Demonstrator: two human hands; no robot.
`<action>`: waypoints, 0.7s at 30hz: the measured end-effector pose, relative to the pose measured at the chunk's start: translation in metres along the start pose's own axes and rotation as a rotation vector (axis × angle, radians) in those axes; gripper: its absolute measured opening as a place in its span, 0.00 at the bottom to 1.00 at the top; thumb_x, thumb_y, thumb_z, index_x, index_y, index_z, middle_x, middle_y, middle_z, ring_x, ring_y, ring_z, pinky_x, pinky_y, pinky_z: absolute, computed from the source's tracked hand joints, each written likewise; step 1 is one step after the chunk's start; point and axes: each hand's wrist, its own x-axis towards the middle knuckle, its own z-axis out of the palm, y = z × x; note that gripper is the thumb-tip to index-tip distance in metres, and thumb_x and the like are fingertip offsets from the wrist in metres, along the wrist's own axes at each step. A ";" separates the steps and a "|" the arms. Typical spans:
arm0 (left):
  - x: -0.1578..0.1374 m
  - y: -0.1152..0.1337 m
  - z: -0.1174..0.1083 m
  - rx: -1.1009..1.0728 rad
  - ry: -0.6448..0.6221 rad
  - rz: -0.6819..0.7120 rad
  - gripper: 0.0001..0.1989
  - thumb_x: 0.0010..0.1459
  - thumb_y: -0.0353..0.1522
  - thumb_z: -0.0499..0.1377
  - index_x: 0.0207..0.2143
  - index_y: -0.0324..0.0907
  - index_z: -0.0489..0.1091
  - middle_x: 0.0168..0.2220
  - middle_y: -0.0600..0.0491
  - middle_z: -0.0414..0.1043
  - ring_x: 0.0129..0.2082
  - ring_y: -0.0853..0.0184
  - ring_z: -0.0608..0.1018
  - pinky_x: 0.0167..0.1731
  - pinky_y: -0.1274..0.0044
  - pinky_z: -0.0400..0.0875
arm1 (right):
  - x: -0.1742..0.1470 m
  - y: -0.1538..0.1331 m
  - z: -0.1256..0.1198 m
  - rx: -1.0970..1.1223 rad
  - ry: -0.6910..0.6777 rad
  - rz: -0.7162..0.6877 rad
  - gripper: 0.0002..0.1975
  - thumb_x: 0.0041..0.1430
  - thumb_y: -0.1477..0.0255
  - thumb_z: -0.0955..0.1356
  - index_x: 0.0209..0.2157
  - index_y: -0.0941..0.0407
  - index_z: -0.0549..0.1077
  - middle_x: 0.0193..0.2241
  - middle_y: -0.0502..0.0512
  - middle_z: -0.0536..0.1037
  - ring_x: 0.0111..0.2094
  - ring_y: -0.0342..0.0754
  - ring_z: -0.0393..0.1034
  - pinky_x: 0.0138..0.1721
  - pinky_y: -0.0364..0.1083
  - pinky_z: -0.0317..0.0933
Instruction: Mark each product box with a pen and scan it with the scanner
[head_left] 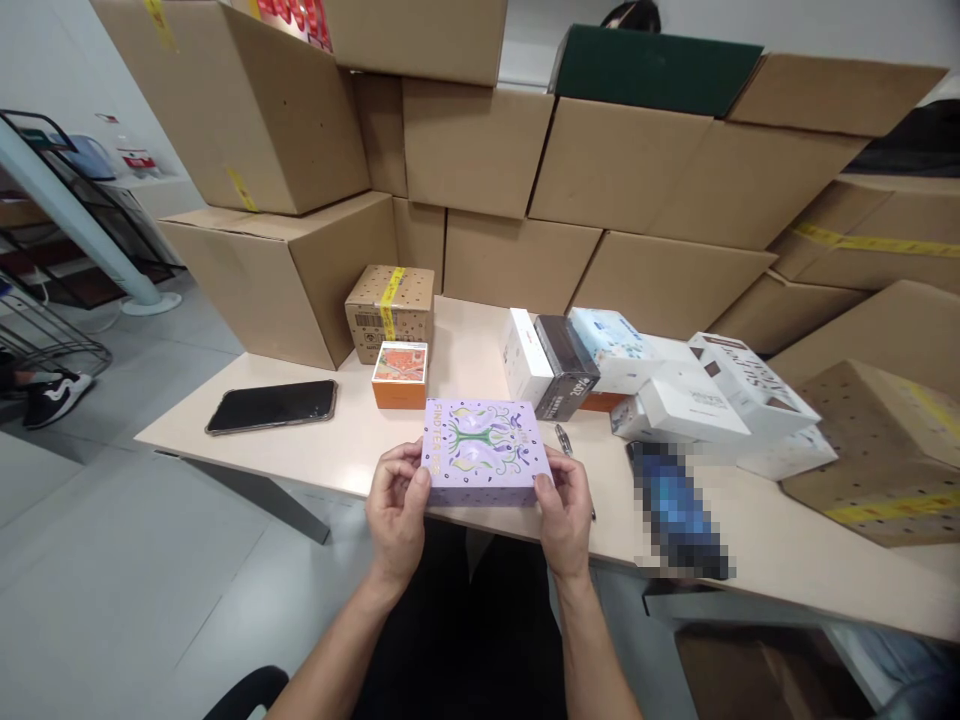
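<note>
A lilac tea box [487,445] with a green and yellow pattern and gold lettering is held at the table's front edge. My left hand [399,505] grips its left end, thumb on the near corner. At the right end, my right hand [562,510] holds it the same way, thumb on the near face. Just behind the box stands a small orange box [400,376] with a picture on its lid. A pen [564,440] lies beside my right hand, partly hidden by it.
Cardboard boxes [491,150] are stacked as a wall behind the table [360,440]. A dark phone [271,406] lies left, a pixelated device [679,510] right. A taped carton [391,310] stands behind the orange box. Several small boxes, including a black one [562,365], cluster at right.
</note>
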 end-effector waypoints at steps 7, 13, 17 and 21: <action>-0.001 0.000 0.000 -0.002 -0.006 0.008 0.11 0.60 0.37 0.61 0.28 0.42 0.66 0.42 0.51 0.72 0.46 0.64 0.76 0.44 0.73 0.72 | 0.000 -0.001 0.002 -0.002 0.013 -0.014 0.15 0.56 0.60 0.68 0.40 0.57 0.70 0.47 0.63 0.77 0.47 0.56 0.73 0.47 0.54 0.65; 0.001 -0.001 -0.003 0.013 -0.041 0.021 0.08 0.61 0.36 0.61 0.30 0.42 0.67 0.42 0.51 0.72 0.46 0.65 0.76 0.44 0.75 0.73 | -0.001 -0.003 -0.005 -0.165 0.027 -0.061 0.17 0.62 0.59 0.64 0.42 0.57 0.72 0.44 0.61 0.77 0.45 0.53 0.72 0.45 0.51 0.65; 0.000 -0.003 -0.004 -0.001 -0.040 0.037 0.08 0.61 0.35 0.61 0.42 0.44 0.69 0.46 0.49 0.71 0.48 0.65 0.76 0.46 0.74 0.73 | 0.015 -0.012 -0.026 -0.597 0.207 -0.077 0.20 0.62 0.56 0.63 0.41 0.59 0.74 0.36 0.60 0.76 0.36 0.51 0.71 0.40 0.49 0.63; -0.003 -0.004 -0.004 0.061 -0.088 0.086 0.14 0.63 0.34 0.58 0.51 0.45 0.67 0.50 0.47 0.68 0.50 0.64 0.75 0.48 0.71 0.74 | 0.035 -0.023 -0.046 -1.189 -0.059 0.135 0.22 0.63 0.57 0.62 0.46 0.60 0.74 0.37 0.64 0.76 0.36 0.55 0.72 0.36 0.49 0.59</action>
